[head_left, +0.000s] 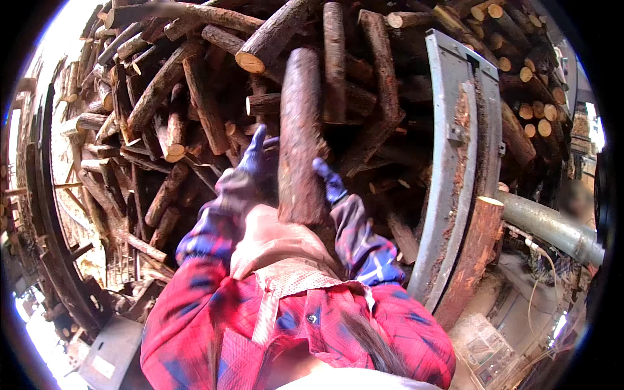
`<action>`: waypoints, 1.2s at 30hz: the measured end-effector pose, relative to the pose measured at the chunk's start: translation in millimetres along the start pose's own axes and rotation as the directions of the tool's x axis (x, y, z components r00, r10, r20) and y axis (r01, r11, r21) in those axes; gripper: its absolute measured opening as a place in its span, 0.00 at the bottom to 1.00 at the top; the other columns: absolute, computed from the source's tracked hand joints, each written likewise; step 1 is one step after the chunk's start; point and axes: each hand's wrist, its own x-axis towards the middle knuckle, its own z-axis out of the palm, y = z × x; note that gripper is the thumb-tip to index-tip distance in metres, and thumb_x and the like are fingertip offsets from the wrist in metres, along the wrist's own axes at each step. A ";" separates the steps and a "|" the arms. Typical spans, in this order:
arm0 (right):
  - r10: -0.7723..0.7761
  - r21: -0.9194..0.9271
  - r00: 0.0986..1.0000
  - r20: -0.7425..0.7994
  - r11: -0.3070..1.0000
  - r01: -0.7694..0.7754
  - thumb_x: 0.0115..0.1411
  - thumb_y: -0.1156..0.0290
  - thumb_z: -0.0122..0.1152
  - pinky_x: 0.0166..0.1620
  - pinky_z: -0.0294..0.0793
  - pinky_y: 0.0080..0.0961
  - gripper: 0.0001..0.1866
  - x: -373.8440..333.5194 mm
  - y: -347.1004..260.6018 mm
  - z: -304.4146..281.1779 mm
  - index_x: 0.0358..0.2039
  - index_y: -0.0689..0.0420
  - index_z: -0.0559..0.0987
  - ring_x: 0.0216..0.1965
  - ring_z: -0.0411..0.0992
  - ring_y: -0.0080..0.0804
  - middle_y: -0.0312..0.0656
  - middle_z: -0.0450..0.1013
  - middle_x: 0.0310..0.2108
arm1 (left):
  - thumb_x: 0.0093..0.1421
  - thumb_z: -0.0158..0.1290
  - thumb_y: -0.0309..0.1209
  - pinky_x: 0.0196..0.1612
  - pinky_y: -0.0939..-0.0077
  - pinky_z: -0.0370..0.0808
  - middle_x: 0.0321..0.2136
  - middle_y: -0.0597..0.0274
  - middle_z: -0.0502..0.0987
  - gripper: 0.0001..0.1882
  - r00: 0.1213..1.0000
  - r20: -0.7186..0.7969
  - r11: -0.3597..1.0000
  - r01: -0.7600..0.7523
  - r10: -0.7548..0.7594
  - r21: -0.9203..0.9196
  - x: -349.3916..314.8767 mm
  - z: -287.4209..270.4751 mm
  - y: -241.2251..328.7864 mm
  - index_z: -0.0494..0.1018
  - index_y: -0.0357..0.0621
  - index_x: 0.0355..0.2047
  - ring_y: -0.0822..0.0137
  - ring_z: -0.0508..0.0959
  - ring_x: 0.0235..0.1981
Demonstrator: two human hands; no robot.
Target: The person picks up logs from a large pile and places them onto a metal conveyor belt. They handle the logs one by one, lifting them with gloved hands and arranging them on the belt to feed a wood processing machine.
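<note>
A thick brown log (301, 136) stands out lengthwise in front of me, its near end close to my pink apron (279, 244). My left hand (255, 156), in a blue glove, is at the log's left side; its thumb points up and away from the bark, and its other fingers run behind the log, partly hidden and blurred. On the right side, my right hand (332, 183), also gloved in blue, presses against the bark near the lower half, with most of its fingers hidden underneath. The log appears held between both hands.
A large heap of logs (162, 91) fills the space ahead and to the left. To my right rises a grey metal beam (448, 143), with an upright log (474, 253) beside it and a metal pipe (552, 224) beyond. A grey metal box (114, 351) sits at lower left.
</note>
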 end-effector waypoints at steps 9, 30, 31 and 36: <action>-0.439 -0.348 0.889 0.128 0.820 0.455 0.54 0.58 0.74 0.66 0.61 0.36 0.45 -167.0 35.0 -42.3 0.68 0.53 0.61 0.61 0.64 0.34 0.40 0.66 0.61 | 0.62 0.57 0.55 0.58 0.64 0.71 0.55 0.59 0.75 0.37 0.875 0.141 0.884 -0.467 0.463 -0.006 -0.4 70.6 -148.1 0.68 0.44 0.63 0.62 0.75 0.53; -0.825 -0.971 0.533 0.187 -0.239 -0.029 0.40 0.51 0.83 0.68 0.57 0.39 0.62 -350.4 -365.6 -220.2 0.70 0.63 0.56 0.64 0.61 0.47 0.55 0.63 0.63 | 0.58 0.61 0.54 0.61 0.64 0.68 0.57 0.42 0.72 0.47 0.665 0.439 0.252 -0.682 0.604 0.687 -52.0 199.4 -147.0 0.60 0.29 0.65 0.54 0.73 0.58; -0.816 -0.957 0.529 0.232 -0.290 -0.028 0.41 0.50 0.82 0.68 0.57 0.39 0.63 -334.4 -353.3 -216.4 0.70 0.63 0.55 0.65 0.60 0.48 0.57 0.62 0.64 | 0.59 0.60 0.53 0.60 0.65 0.69 0.55 0.42 0.74 0.44 0.713 0.316 0.269 -0.578 0.626 0.771 -32.8 117.1 -132.6 0.63 0.28 0.62 0.54 0.74 0.57; -0.858 -0.990 0.494 0.139 -0.112 0.084 0.42 0.59 0.83 0.68 0.58 0.39 0.60 -366.7 -315.7 -230.9 0.71 0.58 0.56 0.66 0.60 0.47 0.56 0.62 0.65 | 0.60 0.55 0.51 0.35 0.62 0.73 0.24 0.54 0.78 0.27 0.810 0.054 0.319 -0.290 0.584 0.902 -62.6 -57.8 -132.6 0.79 0.33 0.34 0.62 0.76 0.27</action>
